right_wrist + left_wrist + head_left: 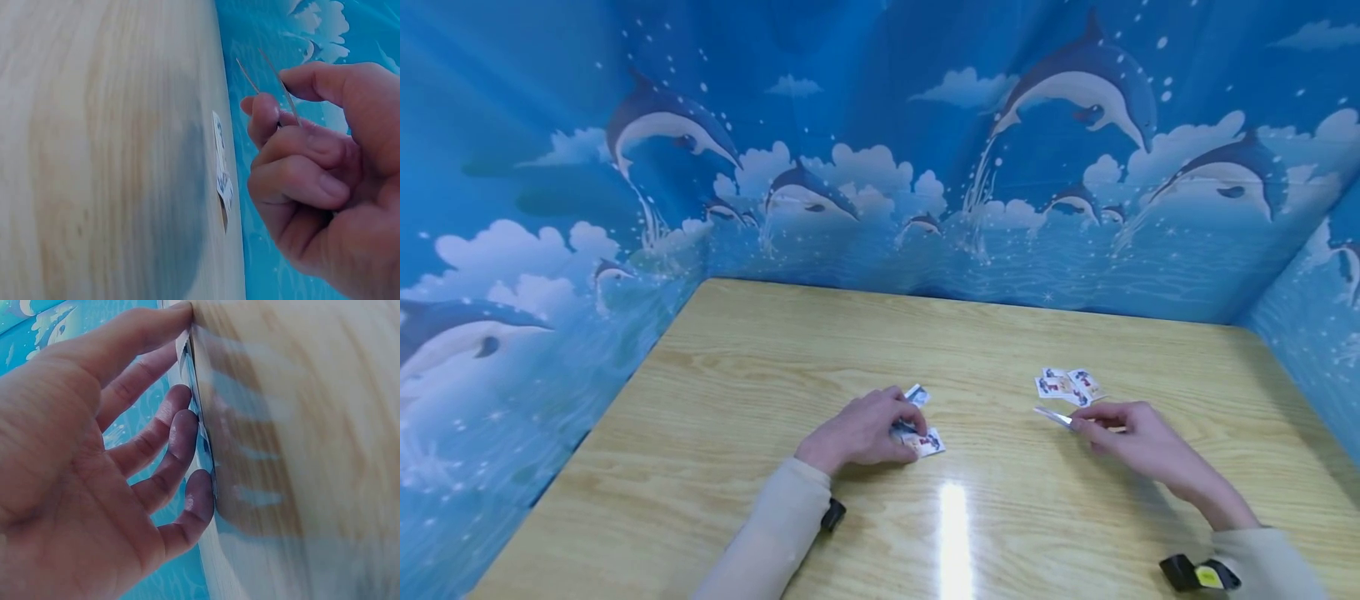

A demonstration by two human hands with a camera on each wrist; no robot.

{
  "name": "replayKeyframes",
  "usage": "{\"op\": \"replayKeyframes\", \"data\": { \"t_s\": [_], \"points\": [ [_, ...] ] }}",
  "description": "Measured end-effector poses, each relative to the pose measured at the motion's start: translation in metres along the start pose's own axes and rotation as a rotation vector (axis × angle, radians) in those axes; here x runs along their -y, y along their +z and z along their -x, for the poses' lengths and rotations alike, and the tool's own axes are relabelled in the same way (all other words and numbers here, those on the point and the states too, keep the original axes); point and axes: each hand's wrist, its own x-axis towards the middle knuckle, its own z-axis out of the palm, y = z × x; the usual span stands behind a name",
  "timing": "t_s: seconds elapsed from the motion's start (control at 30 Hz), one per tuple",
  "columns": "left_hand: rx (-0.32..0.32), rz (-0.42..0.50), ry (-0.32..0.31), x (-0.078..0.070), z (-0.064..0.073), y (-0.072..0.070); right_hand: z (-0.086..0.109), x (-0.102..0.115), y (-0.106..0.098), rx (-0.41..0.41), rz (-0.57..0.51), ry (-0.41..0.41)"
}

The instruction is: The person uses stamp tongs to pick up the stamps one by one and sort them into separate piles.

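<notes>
My left hand (872,427) reaches down over a few small printed cards (931,442) on the table. Its fingertips touch them, fingers spread and loosely bent; in the left wrist view the left hand (125,444) partly hides the thin card edges (205,450). My right hand (1131,437) pinches thin cards (1054,416) between thumb and fingers, just above the table. Seen edge-on in the right wrist view, two card edges (282,86) stand out from the right hand (325,156). Just beyond it lies a loose group of overlapping picture cards (1055,386).
The wood-grain table (775,350) fills the lower view, with a bright light reflection near its front. A blue dolphin-printed curtain (880,167) runs along the back and both sides. The table's back edge meets this cloth.
</notes>
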Motion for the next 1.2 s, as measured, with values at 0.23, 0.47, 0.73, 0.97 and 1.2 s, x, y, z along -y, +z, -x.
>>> {"op": "replayKeyframes", "data": {
  "t_s": [0.23, 0.47, 0.73, 0.97, 1.2],
  "points": [
    [-0.003, 0.0, 0.003, 0.0, 0.001, 0.0, -0.004, 0.004, 0.014, 0.013, -0.017, -0.13],
    [0.0, 0.007, -0.004, -0.001, 0.001, 0.0, -0.004, 0.01, 0.027, 0.086, -0.054, -0.232],
    [-0.002, 0.003, -0.004, -0.001, 0.002, -0.001, -0.005, 0.018, 0.037, 0.173, -0.042, -0.278],
    [-0.007, 0.005, -0.004, 0.0, 0.002, 0.0, -0.007, 0.027, 0.048, 0.178, -0.017, -0.346],
    [-0.009, 0.002, -0.007, 0.001, 0.001, 0.001, -0.011, 0.038, 0.058, 0.205, -0.003, -0.375]
  ]
}}
